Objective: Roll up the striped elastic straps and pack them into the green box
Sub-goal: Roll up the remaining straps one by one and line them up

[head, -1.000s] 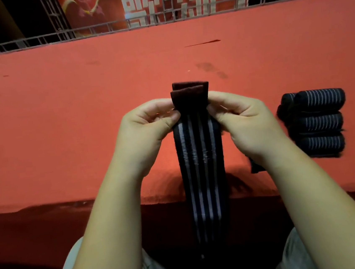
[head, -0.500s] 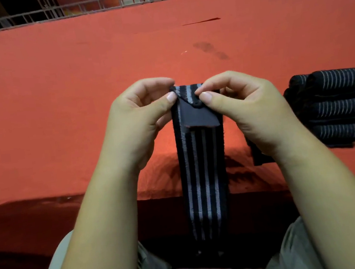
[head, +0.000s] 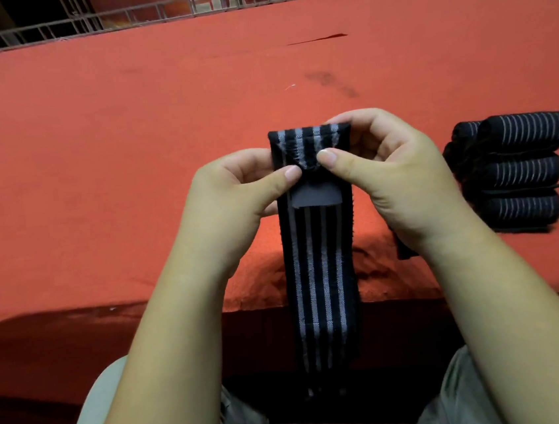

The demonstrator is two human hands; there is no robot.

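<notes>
The fingers [head: 288, 174] of the left hand [head: 232, 199] are curled, with the thumb tip pressed onto the front of the strap [head: 321, 262] and the other fingers tucked behind its left edge, so they pinch it. The right hand [head: 395, 179] does the same from the other side. Its thumb tip lies on the front, just beside the left thumb, and its forefinger hooks over the upper right corner of the fold. The two thumb tips nearly meet at the middle of the band.

The strap is black with pale lengthwise stripes, and its long axis runs from 12 o'clock to 6 o'clock. Its far end is turned over toward the person into a short fold at 12 o'clock. A grey patch [head: 316, 196] shows just under the thumbs. From there the band lies flat on the red table [head: 94, 169], crosses the near edge and hangs toward 6 o'clock between the knees, which are in pale trousers [head: 96, 421].

At 3 o'clock from the right hand, near but apart from it, rolled straps [head: 522, 172] lie on the table. At least three touch one another in a column, their long axes running from 9 to 3 o'clock. A metal railing [head: 146, 11] borders the table at 12 o'clock.
</notes>
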